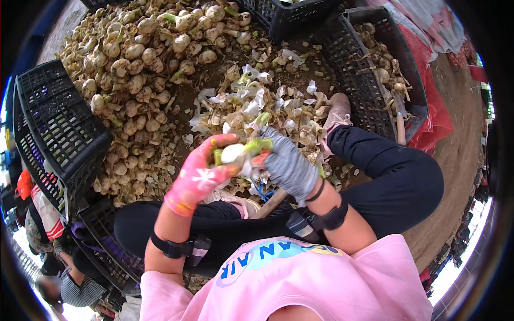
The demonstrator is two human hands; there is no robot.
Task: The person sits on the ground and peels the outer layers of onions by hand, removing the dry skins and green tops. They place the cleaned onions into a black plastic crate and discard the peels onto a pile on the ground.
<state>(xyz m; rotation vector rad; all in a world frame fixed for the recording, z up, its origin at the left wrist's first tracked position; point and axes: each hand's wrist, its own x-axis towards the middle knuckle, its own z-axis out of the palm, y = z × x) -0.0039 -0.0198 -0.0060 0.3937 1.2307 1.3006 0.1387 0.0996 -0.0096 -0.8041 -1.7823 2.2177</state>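
Note:
My left hand (199,175), in a pink glove, curls its fingers around a white garlic bulb (233,153) with green stalk. My right hand (290,169), in a grey knit glove, is closed at that bulb's green stem (254,145); a small red-orange object (260,159) shows there, too hidden to identify. Below and behind both hands lies a heap of white and brown peelings (243,107). A wooden handle (270,206) rests between my legs, with a blue strand beside it.
Unpeeled bulbs (134,69) are piled at upper left. Black crates stand at left (67,134) and right (361,80), beside red mesh sacks (428,112). My bent legs (401,182) surround the peelings. Another person (80,283) sits at lower left.

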